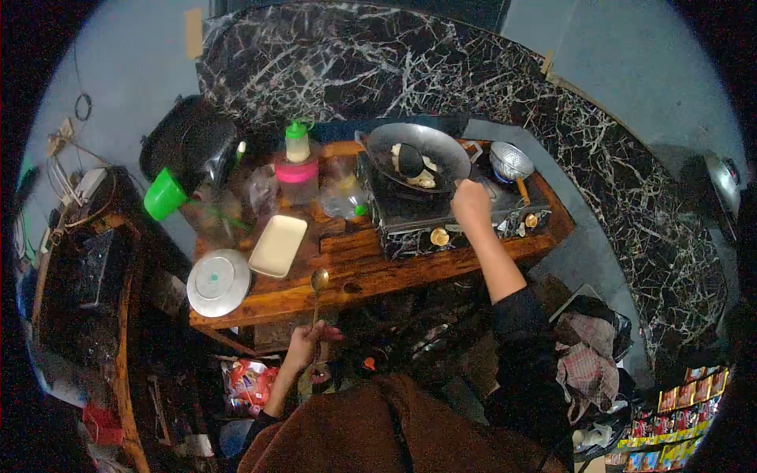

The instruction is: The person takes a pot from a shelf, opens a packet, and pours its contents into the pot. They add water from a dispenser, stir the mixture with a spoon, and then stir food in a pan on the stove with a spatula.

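My left hand (pixel 306 344) is closed around the handle of a metal spoon (pixel 319 280), whose bowl points up at the table's front edge. Over the stove, my right hand (pixel 471 203) is closed at the near rim of a dark wok (pixel 445 146), gripping the handle of a black spatula (pixel 410 160). The spatula's round head is inside the wok, among pale pieces of food (pixel 423 180). The wok rests on a two-burner gas stove (pixel 410 229) with brass-coloured knobs. My fingers hide most of the spatula's handle.
A small metal pan (pixel 512 161) sits on the right burner. Left of the stove, the wooden table (pixel 347 272) holds a cream tray (pixel 278 246), a silver round lid or plate (pixel 219 284), a clear bottle (pixel 343 203) and a green-capped squeeze bottle (pixel 297 146).
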The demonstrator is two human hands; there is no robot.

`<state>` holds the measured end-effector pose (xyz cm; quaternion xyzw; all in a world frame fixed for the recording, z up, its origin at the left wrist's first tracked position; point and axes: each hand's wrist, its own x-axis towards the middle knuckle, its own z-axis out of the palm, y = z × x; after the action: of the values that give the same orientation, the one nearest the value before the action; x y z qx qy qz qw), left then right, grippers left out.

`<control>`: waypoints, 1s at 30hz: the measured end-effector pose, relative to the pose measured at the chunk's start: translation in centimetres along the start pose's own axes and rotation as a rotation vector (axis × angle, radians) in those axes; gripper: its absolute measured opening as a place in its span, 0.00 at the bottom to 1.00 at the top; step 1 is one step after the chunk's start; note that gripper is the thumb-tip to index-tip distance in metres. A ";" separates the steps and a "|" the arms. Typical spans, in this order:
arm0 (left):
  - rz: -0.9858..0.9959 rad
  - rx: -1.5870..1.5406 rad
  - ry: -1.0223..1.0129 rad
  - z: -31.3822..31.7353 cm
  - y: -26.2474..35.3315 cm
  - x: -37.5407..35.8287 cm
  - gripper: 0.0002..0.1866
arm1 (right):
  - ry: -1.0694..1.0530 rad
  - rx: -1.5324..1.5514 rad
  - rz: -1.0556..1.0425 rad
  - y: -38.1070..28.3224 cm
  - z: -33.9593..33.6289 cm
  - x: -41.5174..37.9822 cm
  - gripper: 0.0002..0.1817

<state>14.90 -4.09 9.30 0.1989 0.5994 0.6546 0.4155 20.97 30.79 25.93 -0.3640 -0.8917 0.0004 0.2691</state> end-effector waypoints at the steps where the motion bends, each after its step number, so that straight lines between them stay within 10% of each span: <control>1: 0.050 0.016 -0.006 -0.2 -0.2 0.1 0.21 | 0.006 -0.001 0.021 0.5 0.7 0.4 0.08; 30: -0.031 0.166 0.019 0.2 1.0 -0.3 0.23 | 0.000 -0.051 0.027 1.0 3.2 1.5 0.11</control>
<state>14.90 -4.09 10.37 0.2171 0.6586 0.5981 0.4019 19.21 33.15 23.68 -0.3829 -0.8863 -0.0189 0.2597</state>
